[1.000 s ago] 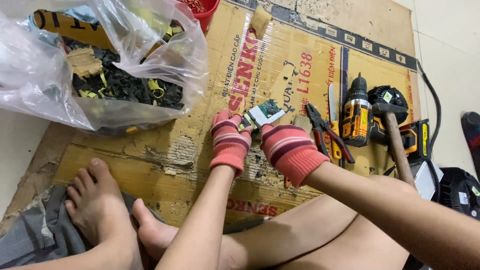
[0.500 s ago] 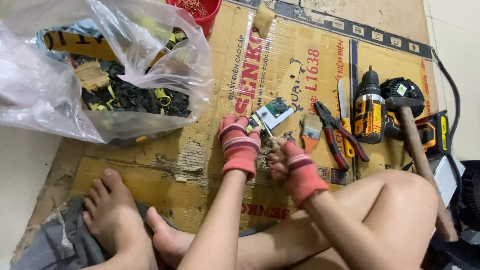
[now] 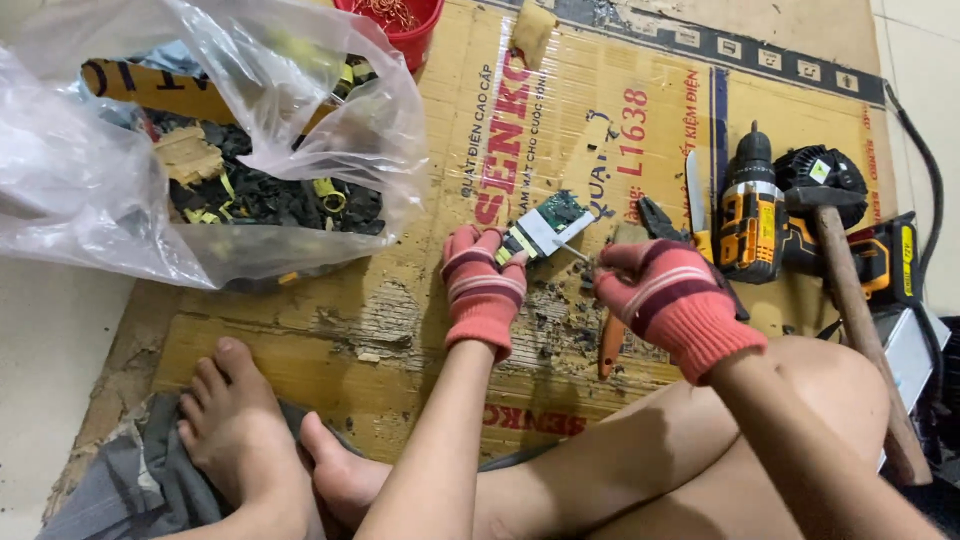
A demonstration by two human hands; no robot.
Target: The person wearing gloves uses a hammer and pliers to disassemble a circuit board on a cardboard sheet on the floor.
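My left hand (image 3: pixel 482 285), in a red striped knit glove, grips a small green circuit board (image 3: pixel 545 226) with a white part on it, held just above the flattened cardboard sheet (image 3: pixel 330 320). My right hand (image 3: pixel 672 300), gloved the same way, is closed on a thin metal tool (image 3: pixel 575 252) whose tip touches the board's right edge. An orange-handled tool (image 3: pixel 610 345) lies on the cardboard under my right hand.
A clear plastic bag (image 3: pixel 200 150) of black and yellow scraps sits at the left. A red bucket (image 3: pixel 400 20) stands behind it. At the right lie a blade (image 3: pixel 695 190), a yellow-black drill (image 3: pixel 750 210), a wooden-handled hammer (image 3: pixel 860 320) and a black cable (image 3: pixel 925 180). My bare feet (image 3: pixel 250 440) rest below.
My right hand has drawn a little to the right of the board, with the thin tool's tip still at its edge. The left hand keeps the board in place. The camera has shifted slightly.
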